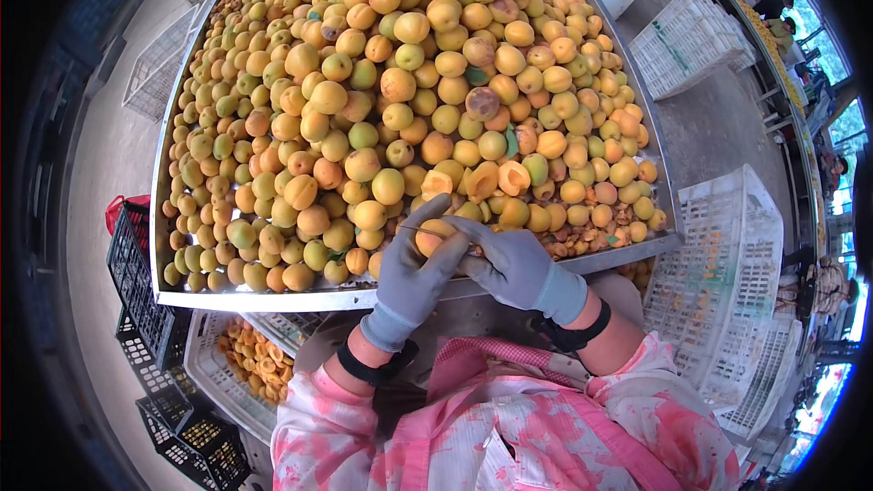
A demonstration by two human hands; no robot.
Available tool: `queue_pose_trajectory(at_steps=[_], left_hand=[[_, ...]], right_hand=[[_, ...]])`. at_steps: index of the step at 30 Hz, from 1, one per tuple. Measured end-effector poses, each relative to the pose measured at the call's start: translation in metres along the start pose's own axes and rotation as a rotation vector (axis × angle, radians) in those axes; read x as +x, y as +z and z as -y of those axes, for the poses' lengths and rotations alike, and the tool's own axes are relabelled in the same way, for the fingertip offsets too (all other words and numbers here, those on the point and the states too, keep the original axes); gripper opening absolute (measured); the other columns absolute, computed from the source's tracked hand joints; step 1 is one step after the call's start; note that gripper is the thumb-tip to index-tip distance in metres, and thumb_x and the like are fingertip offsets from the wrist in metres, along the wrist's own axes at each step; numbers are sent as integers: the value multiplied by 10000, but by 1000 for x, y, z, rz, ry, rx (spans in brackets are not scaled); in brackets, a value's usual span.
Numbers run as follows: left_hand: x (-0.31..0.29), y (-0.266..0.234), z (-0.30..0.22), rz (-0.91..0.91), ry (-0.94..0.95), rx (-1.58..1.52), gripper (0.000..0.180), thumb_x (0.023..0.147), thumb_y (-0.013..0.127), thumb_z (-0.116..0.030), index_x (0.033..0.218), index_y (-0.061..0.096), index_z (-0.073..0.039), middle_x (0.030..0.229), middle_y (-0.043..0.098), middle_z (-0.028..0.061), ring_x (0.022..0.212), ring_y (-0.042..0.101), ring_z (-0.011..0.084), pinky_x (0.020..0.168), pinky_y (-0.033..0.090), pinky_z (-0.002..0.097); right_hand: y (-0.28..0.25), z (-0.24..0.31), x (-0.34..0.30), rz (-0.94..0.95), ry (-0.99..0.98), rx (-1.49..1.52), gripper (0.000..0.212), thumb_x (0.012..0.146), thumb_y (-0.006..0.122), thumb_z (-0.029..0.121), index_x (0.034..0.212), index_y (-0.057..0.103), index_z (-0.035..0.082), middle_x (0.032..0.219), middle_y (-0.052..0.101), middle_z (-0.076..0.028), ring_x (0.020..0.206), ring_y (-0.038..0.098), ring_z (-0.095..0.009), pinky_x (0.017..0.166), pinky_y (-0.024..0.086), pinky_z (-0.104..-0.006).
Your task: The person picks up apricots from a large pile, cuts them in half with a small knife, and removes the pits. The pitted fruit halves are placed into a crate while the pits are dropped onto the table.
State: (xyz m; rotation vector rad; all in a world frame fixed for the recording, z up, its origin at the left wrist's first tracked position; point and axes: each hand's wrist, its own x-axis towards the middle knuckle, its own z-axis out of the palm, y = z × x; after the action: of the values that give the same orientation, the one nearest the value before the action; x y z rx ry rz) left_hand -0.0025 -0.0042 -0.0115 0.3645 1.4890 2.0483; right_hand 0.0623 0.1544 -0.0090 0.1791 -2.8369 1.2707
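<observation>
Both hands work at lower centre of frame, right at the near rim of the metal sorting table (273, 298). Left hand (414, 277), grey glove, curls its fingers around one apricot (434, 236) and grips it; the fruit sits between the two hands, just above the table edge. Right hand (518, 265), grey glove, pinches a thin blade (420, 230) against the apricot. The blade's long axis runs roughly horizontal, tip pointing frame-left.

Room: the table is heaped with apricots (400, 82), too many to count, filling it rim to rim. Open floor lies only at far left and upper right.

Crates: three white ones at right (718, 291) and upper right (687, 41), black ones at lower left (136, 291). A white crate of halved apricots (255, 359) sits under the table edge at lower left.
</observation>
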Motion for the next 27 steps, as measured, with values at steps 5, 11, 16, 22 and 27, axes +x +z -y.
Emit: queue_pose_trajectory(at_steps=[5, 11, 16, 22, 27], left_hand=[[-7, -4, 1, -19, -31, 100, 468, 896, 542, -12, 1345, 416, 38, 1060, 616, 79, 942, 594, 101, 781, 490, 202], [-12, 0, 3, -6, -120, 24, 517, 940, 498, -104, 1417, 322, -10, 861, 568, 27, 629, 452, 45, 590, 415, 186], [0, -19, 30, -108, -82, 6, 441, 952, 540, -190, 1328, 382, -22, 954, 629, 71, 813, 625, 123, 676, 501, 213], [14, -26, 1, -109, -148, -12, 306, 957, 526, -200, 1196, 475, -15, 971, 625, 45, 874, 606, 101, 717, 493, 221], [11, -32, -1, -194, -98, 303, 268, 927, 558, -134, 1154, 524, 4, 1030, 594, 76, 932, 571, 120, 791, 472, 230]], right_hand=[[1, -15, 0, -70, -70, -131, 495, 932, 518, 362, 1348, 439, 106, 777, 649, -153, 676, 634, -336, 583, 488, -423], [-15, -8, 6, -141, 176, 243, 437, 964, 485, 382, 1262, 492, 62, 969, 631, -196, 844, 631, -363, 705, 499, -394], [-7, -16, 17, -334, 209, 387, 394, 966, 520, 322, 1212, 520, 14, 783, 508, -90, 718, 555, -179, 671, 457, -304], [-25, -15, 19, -345, 442, 828, 249, 957, 548, 250, 1079, 593, 37, 634, 503, 47, 514, 452, -40, 459, 376, -223], [-17, -13, 25, -309, 418, 399, 194, 902, 613, 214, 969, 622, 32, 625, 533, 26, 535, 487, -49, 482, 409, -233]])
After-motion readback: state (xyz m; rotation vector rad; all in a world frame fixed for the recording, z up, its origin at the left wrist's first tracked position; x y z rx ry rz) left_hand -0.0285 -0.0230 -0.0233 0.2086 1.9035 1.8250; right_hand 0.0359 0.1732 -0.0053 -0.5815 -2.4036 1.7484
